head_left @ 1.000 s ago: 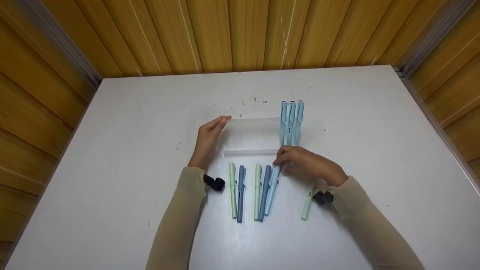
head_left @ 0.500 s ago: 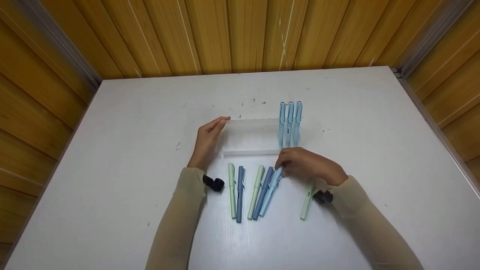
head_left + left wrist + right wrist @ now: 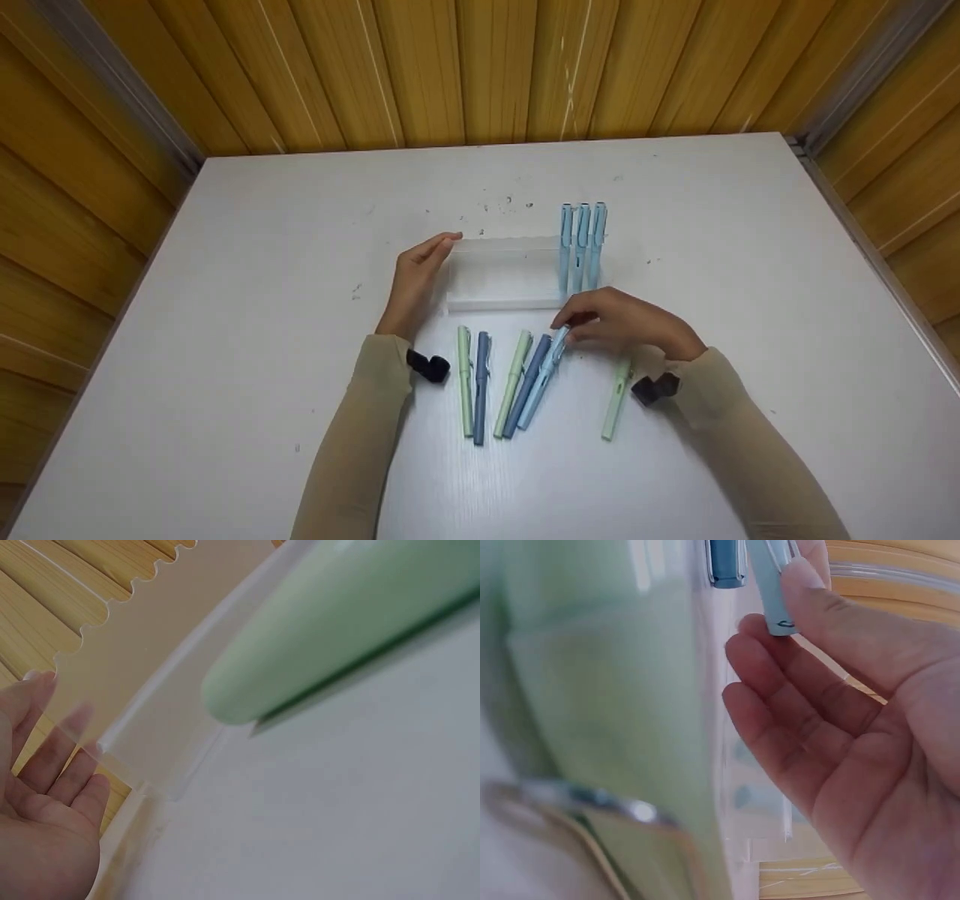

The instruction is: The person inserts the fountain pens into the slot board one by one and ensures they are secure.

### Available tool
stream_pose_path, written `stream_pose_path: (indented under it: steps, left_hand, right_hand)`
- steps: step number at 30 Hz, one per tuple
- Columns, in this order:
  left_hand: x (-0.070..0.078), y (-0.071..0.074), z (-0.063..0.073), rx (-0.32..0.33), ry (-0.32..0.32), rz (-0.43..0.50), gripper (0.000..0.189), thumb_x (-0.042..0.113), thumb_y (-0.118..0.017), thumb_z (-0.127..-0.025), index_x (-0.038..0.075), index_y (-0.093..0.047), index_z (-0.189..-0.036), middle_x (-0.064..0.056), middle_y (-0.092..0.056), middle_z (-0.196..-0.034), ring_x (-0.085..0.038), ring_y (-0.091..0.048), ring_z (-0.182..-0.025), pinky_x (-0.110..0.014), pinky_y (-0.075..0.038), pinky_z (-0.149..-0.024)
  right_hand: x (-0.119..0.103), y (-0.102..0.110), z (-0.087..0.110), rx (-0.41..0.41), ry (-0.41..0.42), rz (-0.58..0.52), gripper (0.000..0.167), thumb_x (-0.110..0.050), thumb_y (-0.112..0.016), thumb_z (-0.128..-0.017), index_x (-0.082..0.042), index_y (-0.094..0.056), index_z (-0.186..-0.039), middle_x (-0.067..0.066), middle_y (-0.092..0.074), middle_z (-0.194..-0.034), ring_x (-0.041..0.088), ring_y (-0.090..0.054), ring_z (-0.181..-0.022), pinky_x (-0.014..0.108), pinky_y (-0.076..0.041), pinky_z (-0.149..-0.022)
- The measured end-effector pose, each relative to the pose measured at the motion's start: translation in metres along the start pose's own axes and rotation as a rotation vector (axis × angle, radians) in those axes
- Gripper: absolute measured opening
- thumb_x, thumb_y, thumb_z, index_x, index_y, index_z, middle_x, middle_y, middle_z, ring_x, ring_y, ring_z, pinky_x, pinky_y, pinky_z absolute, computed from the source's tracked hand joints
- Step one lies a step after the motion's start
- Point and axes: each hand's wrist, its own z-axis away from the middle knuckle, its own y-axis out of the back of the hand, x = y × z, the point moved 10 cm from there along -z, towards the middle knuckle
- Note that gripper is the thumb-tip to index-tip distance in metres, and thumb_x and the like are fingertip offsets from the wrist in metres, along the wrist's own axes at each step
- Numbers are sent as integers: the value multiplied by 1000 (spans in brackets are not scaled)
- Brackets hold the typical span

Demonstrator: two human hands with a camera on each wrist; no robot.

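Note:
My left hand [image 3: 417,283] grips the left end of a clear plastic pen stand [image 3: 504,304]; its scalloped edge [image 3: 109,611] shows in the left wrist view. Three light blue pens [image 3: 580,240] stand side by side at the stand's right end. In front of the stand, my right hand [image 3: 630,322] pinches the capped end of another light blue pen [image 3: 538,390] between thumb and fingers. That pen lies slanted on the table, alongside a dark blue pen [image 3: 525,394] and a green pen [image 3: 511,390]. The right wrist view shows the thumb on the pen's cap [image 3: 776,604].
Further left lie a green pen [image 3: 465,382] and a dark blue pen [image 3: 481,390]. Another green pen [image 3: 615,401] rests under the right wrist. The white table [image 3: 225,337] meets wood-panelled walls [image 3: 420,75] at its back and sides.
The light blue pen's lower end has swung left, and the green and dark blue pens beside it have tilted too. My right hand has shifted slightly right. The left hand stays put.

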Motion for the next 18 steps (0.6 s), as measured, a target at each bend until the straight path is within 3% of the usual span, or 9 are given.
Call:
stream_pose_path:
  steps: [7,13,18]
  left_hand:
    - [2,-1,0,-3,-34,0,39,46,-58,-93,19,-68,-120,2,-62,-131,-13,-49,-131,-36,-33,-115]
    - [2,-1,0,-13,-38,-5,40,47,-57,-93,20,-68,-121,3,-62,-131,-12,-49,-131,-36,-33,-114]
    - [2,-1,2,-8,-33,2,38,45,-58,-93,19,-68,-120,3,-62,-131,-11,-49,-131,-35,-33,-115]
  right_hand:
    - [1,9,-1,40,45,-109,28,-18,-71,-87,-10,-69,-114,6,-68,-112,15,-62,-96,27,-52,-95]
    - [2,14,0,77,64,-104,27,-22,-69,-90,-10,-70,-115,6,-67,-112,16,-57,-97,15,-49,-89]
    - [0,19,-1,101,74,-135,29,-22,-68,-90,-8,-69,-116,9,-67,-114,14,-56,-95,13,-48,-87]
